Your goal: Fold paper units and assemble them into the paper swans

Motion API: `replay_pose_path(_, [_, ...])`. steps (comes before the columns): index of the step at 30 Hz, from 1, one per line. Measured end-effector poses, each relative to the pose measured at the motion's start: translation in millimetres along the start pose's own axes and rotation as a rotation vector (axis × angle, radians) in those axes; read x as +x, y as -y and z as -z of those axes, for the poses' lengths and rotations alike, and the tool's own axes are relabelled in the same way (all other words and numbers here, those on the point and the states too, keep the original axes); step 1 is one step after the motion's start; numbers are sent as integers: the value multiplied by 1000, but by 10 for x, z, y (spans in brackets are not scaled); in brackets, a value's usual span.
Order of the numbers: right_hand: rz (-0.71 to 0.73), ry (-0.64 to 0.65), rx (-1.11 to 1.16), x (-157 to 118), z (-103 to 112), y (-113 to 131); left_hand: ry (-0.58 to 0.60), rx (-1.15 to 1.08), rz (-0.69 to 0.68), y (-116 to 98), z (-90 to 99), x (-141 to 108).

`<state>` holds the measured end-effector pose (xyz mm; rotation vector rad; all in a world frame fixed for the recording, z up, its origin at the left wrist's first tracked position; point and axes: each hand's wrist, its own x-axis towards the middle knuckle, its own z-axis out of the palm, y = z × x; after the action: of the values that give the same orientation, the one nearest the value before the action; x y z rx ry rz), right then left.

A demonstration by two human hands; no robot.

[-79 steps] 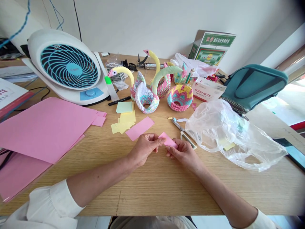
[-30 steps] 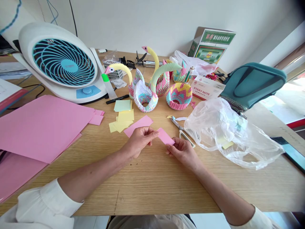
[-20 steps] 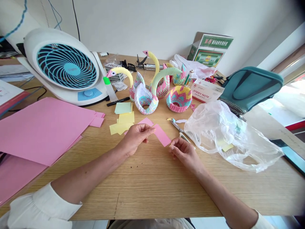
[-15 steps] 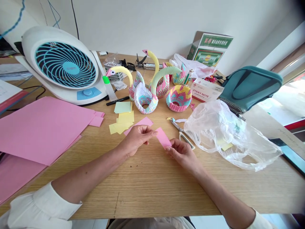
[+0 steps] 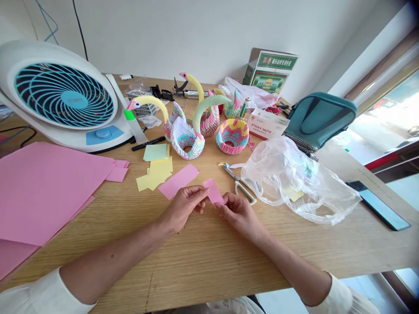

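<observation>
Presently, both hands are above the wooden table (image 5: 203, 261), and between them is one small piece of pink paper (image 5: 213, 190). The left hand (image 5: 183, 208) pinches its upper left part with the thumb and the bent forefinger, so this hand is almost closed. The right hand (image 5: 240, 216) takes the lower right end of the same piece in a similar pinch, with the other fingers curled under. The piece stands aslant, going down from the left hand toward the right one. Just beyond the left hand lies a longer pink strip (image 5: 179, 181), flat on the table, and beside it are some yellow notes (image 5: 161, 166) and a pale green note (image 5: 156, 152). Near the right hand, on its far side, there are scissors (image 5: 231, 172), with one handle touching or partly under a crumpled transparent bag (image 5: 275, 174); which one, I cannot tell. Farther back stand a folded-paper swan with a white front (image 5: 178, 139) and a round paper bowl (image 5: 231, 149), which is next to a "STICKY NOTE" box (image 5: 268, 124). Large pink sheets (image 5: 55, 183) lie at the left, before a white fan (image 5: 70, 98).
</observation>
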<state>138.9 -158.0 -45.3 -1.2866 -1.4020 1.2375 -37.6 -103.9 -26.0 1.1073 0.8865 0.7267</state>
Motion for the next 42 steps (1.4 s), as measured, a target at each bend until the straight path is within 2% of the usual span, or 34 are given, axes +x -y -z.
replay_pose_path(3, [25, 20, -17, 5, 54, 36, -38, 28, -61, -11, 50, 27])
replay_pose_path(5, [58, -26, -101, 11, 155, 59, -59, 62, -89, -20, 92, 56])
replay_pose_path(10, [196, -280, -622, 39, 529, -23, -80, 103, -54, -43, 161, 110])
replay_pose_path(14, [210, -373, -895, 69, 714, -145, -75, 112, -57, -47, 167, 116])
replay_pose_path(19, [140, -350, -1068, 70, 828, -174, -80, 59, -59, -17, 190, 135])
replay_pose_path(23, [46, -281, -1248, 53, 849, -149, -94, -3, -22, -12, 218, 168])
replay_pose_path(26, [81, -243, -1297, 28, 787, -128, -98, -49, -1, -41, 232, 177])
replay_pose_path(29, [134, -209, -1099, 0, 709, -78, -74, -63, -6, -114, 244, 164])
replay_pose_path(33, [131, -116, -473, -15, 626, 53, -64, -56, -58, -306, 216, 151])
replay_pose_path(35, [154, -58, -248, -25, 564, 121, -47, -54, -106, -435, 161, 167])
replay_pose_path(39, [156, 13, -26, -85, 362, 211, -20, -36, -200, -661, -21, 215])
replay_pose_path(42, [135, 90, 59, -139, 215, 222, -45, -67, -216, -730, -133, 227])
